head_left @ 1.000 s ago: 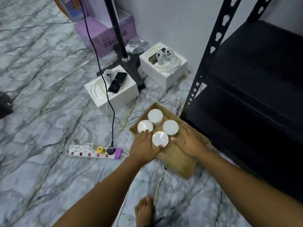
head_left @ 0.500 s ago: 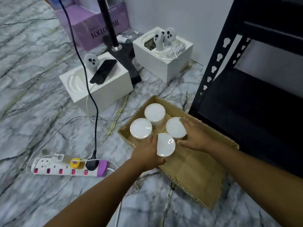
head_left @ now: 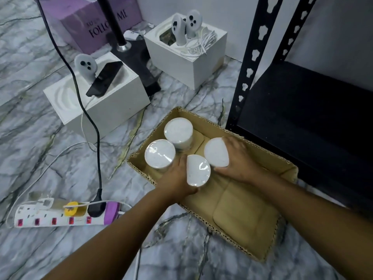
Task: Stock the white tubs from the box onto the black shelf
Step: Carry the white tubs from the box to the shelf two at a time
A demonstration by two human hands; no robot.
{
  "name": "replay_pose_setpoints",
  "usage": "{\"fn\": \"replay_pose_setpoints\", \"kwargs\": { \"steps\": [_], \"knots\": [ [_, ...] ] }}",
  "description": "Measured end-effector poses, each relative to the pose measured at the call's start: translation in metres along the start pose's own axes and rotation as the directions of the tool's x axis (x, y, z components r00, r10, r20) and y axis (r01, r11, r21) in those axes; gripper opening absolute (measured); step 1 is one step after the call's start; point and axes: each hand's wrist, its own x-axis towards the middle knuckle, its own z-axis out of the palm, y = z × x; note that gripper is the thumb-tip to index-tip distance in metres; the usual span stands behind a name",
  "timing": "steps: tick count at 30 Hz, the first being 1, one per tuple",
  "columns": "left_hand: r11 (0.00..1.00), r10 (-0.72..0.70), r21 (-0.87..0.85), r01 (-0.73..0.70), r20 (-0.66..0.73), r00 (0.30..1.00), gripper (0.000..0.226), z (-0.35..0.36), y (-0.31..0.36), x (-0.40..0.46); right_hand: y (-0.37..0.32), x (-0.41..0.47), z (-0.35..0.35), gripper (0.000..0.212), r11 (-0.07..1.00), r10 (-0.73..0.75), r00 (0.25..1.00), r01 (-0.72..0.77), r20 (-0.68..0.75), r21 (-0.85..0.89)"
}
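An open cardboard box (head_left: 248,215) lies on the marble floor beside the black shelf (head_left: 314,110). Several white tubs with round lids stand in its far end. My left hand (head_left: 177,178) grips the nearest tub (head_left: 198,170) from the left. My right hand (head_left: 236,158) grips the tub (head_left: 216,152) on the right, fingers curled over its far side. Two more tubs stand free: one at the left (head_left: 159,154) and one at the back (head_left: 178,131). The shelf's lower board is bare.
A white power strip (head_left: 60,214) with a black plug and cable lies left of the box. Two white boxes (head_left: 94,98) (head_left: 185,47) hold controllers, a phone and cables. A purple box (head_left: 88,19) and a black lamp stand base (head_left: 137,57) sit behind.
The camera has moved in closer. Both hands went from resting beside the tubs to gripping one each, and the two held tubs now tilt apart slightly.
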Motion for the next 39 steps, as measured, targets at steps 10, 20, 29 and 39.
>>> {"fn": "replay_pose_setpoints", "kwargs": {
  "steps": [10,20,29,39],
  "knots": [
    [0.981,0.061,-0.191,-0.037,0.122,0.991,0.111,-0.005,-0.006,0.017,0.031,-0.033,-0.003,0.102,0.972,0.017,1.000,-0.015,-0.007,0.236],
    [0.924,0.056,-0.383,0.004,0.146,0.988,0.111,-0.003,-0.021,0.024,0.032,-0.029,0.013,0.086,0.710,0.257,0.966,-0.213,0.034,0.671],
    [0.836,0.096,-0.541,-0.093,-0.022,0.995,0.092,-0.013,-0.012,0.010,0.017,-0.033,0.001,0.089,0.636,0.275,0.961,-0.153,-0.037,0.756],
    [0.690,0.006,-0.700,-0.183,-0.248,0.969,0.097,-0.012,0.006,-0.027,-0.014,-0.060,-0.041,0.094,0.583,0.114,0.987,0.025,-0.112,0.812]
  ]
}}
